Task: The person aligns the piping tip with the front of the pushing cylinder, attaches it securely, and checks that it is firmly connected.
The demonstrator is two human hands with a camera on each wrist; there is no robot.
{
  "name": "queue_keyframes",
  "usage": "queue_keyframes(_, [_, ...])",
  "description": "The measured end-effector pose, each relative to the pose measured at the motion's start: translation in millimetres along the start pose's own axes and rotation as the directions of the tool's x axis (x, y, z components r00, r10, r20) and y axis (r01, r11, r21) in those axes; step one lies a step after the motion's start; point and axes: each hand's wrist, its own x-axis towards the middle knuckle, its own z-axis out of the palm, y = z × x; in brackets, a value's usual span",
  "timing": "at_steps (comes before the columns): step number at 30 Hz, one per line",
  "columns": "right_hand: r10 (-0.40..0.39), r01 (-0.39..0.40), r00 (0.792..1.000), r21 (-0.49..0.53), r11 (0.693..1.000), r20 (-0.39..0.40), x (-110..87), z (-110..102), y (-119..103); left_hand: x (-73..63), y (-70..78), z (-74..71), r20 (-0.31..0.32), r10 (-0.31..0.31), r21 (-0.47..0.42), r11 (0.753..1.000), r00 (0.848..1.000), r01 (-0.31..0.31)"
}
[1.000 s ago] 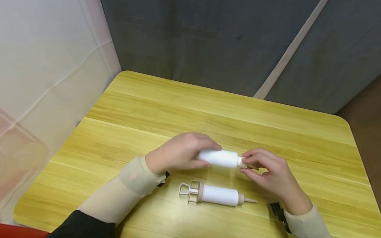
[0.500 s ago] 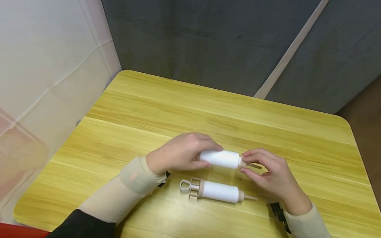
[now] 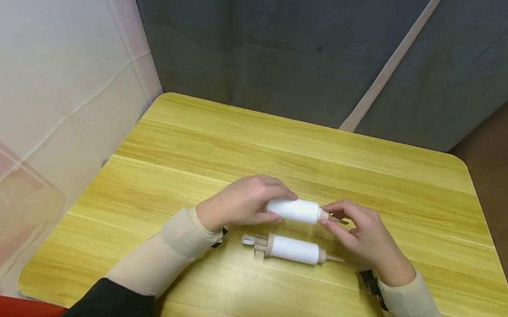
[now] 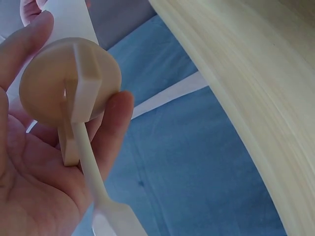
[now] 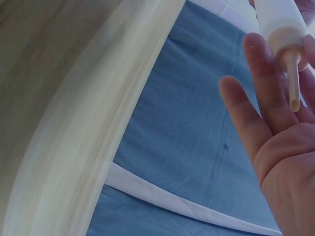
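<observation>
My left hand (image 3: 249,202) grips the white barrel of a large plastic syringe (image 3: 299,211), held level over the table. In the left wrist view its beige end collar (image 4: 44,83) and pale plunger rod (image 4: 89,167) show between thumb and fingers. At the other end, my right hand (image 3: 365,231) pinches the beige nozzle cap (image 3: 325,214) between thumb and fingers. The thin nozzle tube (image 5: 294,88) points out past the right palm. Nearer to me on the table lies a second, similar syringe (image 3: 295,250), its handle to the left.
The wood-grain table (image 3: 194,140) has rounded corners. Behind it hangs a dark grey cloth (image 3: 252,47) with a pale strip (image 3: 386,72). A whitish patterned sheet (image 3: 58,69) covers the left side, and a brown panel (image 3: 500,135) stands at right.
The nozzle cap has moved in against the barrel, closing the white gap seen earlier. The second syringe has rolled slightly away from me, its handle now turned edge-on. Both hands stay nearly in place.
</observation>
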Motion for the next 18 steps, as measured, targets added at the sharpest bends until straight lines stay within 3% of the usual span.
queue_keyframes(10, [0.071, -0.072, 0.997, 0.042, 0.997, 0.026, -1.9, 0.0, -1.7, 1.4, -0.2, 2.3, -0.018, 0.026, -0.024, 0.999, 0.999, -0.027])
queue_keyframes(18, [0.098, -0.096, 0.995, 0.089, 0.991, -0.028, -2.5, -0.1, -2.3, 2.0, 0.7, 3.6, -0.037, 0.054, -0.026, 0.998, 0.998, -0.055])
